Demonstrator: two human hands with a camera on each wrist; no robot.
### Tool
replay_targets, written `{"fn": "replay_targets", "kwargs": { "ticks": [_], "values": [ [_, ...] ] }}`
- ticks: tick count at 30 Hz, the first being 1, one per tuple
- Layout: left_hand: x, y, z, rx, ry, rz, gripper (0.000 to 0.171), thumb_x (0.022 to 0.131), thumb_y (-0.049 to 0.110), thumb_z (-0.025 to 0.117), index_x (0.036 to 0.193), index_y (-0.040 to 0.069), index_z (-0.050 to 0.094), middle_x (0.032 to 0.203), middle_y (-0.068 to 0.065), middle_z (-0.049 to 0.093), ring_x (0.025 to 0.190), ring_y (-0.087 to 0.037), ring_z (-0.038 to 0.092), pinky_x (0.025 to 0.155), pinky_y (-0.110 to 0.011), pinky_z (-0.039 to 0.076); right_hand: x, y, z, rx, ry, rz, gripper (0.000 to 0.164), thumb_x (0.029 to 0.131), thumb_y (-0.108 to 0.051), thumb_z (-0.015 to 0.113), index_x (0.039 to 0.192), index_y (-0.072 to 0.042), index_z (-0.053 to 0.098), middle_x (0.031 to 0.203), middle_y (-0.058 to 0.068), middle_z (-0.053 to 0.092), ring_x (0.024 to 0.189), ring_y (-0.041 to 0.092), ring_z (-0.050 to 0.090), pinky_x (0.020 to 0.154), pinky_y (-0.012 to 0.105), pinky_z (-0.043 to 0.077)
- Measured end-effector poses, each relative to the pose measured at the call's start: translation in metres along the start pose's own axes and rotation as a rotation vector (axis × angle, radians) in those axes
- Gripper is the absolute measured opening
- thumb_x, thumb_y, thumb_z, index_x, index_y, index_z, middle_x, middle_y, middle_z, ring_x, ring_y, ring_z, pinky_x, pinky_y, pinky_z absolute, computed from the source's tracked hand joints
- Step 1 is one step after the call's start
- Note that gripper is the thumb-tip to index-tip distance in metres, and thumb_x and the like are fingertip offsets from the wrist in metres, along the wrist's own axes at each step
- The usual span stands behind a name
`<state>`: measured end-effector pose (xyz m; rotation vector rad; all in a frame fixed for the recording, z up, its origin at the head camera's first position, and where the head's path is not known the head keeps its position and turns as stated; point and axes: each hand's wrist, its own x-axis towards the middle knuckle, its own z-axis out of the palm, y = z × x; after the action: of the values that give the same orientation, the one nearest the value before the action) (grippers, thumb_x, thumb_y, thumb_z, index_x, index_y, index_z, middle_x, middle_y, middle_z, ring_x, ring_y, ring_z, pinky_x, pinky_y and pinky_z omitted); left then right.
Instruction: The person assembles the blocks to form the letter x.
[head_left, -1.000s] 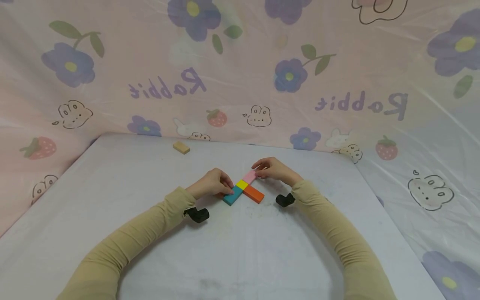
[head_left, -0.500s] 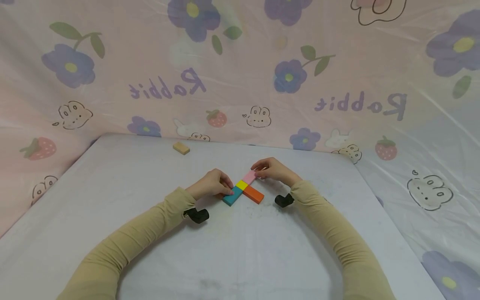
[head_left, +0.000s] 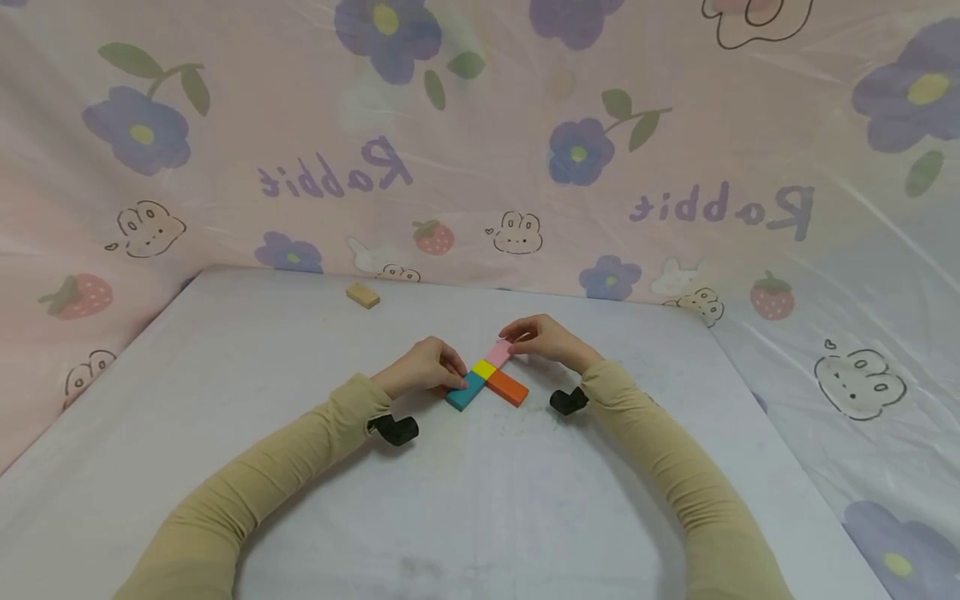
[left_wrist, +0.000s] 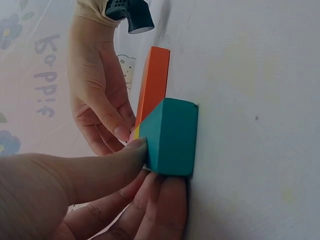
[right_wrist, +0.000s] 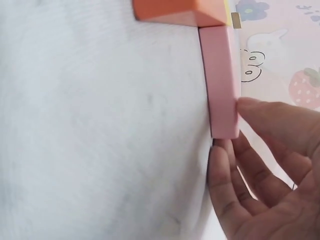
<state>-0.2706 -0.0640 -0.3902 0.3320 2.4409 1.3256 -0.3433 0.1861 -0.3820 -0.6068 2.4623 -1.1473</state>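
A teal block (head_left: pixel 466 392), a yellow block (head_left: pixel 484 369) and a pink block (head_left: pixel 498 354) lie end to end in a slanting row on the white table. From the yellow one, an orange block (head_left: pixel 508 388) branches off toward the near right. My left hand (head_left: pixel 427 367) pinches the teal block, its thumb on top and its fingers along the side and end, as the left wrist view shows. At the far end of the row, my right hand (head_left: pixel 547 340) holds the pink block; its thumb touches the top face and its curled fingertips meet the end (right_wrist: pixel 225 100).
A plain wooden block (head_left: pixel 363 295) lies near the table's back left. Behind the table (head_left: pixel 300 517) hangs a pink patterned cloth (head_left: pixel 480 150) that also closes off both sides. A black camera mount sits under each wrist.
My right hand's fingertips have shifted slightly left at the pink block's far end. The left hand and the blocks look the same.
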Motion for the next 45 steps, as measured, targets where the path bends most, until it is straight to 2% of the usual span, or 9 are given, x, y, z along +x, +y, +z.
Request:
{"fn": "replay_targets", "kwargs": {
  "ticks": [9,17,32,41,45],
  "values": [
    [0.001,0.000,-0.001,0.004,-0.002,0.001,0.017,0.080,0.011,0.078,0.092,0.002,0.070,0.080,-0.006,0.064,0.067,-0.016,0.056,0.060,-0.024,0.053,0.003,0.002,-0.001,0.011,-0.010,-0.014,0.034,0.089,-0.010,0.068,0.122,0.000,0.064,0.121,0.014,0.062,0.109,0.029,0.055,0.095,0.041,0.045],
    [0.001,-0.001,0.000,0.010,0.002,-0.027,0.017,0.079,0.013,0.079,0.091,0.004,0.071,0.082,-0.006,0.063,0.067,-0.016,0.057,0.062,-0.025,0.054,0.004,0.002,0.000,0.004,-0.012,0.015,0.031,0.089,-0.008,0.068,0.119,-0.005,0.066,0.117,0.007,0.065,0.105,0.024,0.057,0.093,0.037,0.046],
    [0.001,-0.002,0.001,0.003,0.008,-0.030,0.017,0.079,0.014,0.079,0.091,0.005,0.071,0.084,-0.005,0.065,0.067,-0.016,0.058,0.062,-0.025,0.053,0.003,0.002,0.000,-0.021,-0.013,0.021,0.031,0.089,-0.011,0.068,0.120,-0.006,0.066,0.118,0.007,0.065,0.105,0.024,0.056,0.092,0.036,0.046],
    [-0.003,-0.001,-0.006,-0.043,-0.028,-0.032,0.017,0.085,0.019,0.074,0.094,0.005,0.071,0.088,-0.007,0.066,0.073,-0.019,0.063,0.066,-0.028,0.055,0.003,0.002,0.000,-0.017,-0.006,0.017,0.031,0.090,-0.010,0.067,0.120,-0.005,0.066,0.118,0.007,0.065,0.104,0.024,0.054,0.091,0.036,0.046],
    [-0.004,0.001,-0.012,-0.071,-0.020,-0.030,0.020,0.086,0.022,0.072,0.097,0.004,0.070,0.089,-0.010,0.067,0.075,-0.020,0.064,0.067,-0.030,0.056,0.002,0.001,0.001,-0.019,-0.012,0.012,0.031,0.090,-0.008,0.066,0.120,-0.004,0.066,0.117,0.008,0.065,0.103,0.024,0.056,0.090,0.035,0.047]
  ]
}}
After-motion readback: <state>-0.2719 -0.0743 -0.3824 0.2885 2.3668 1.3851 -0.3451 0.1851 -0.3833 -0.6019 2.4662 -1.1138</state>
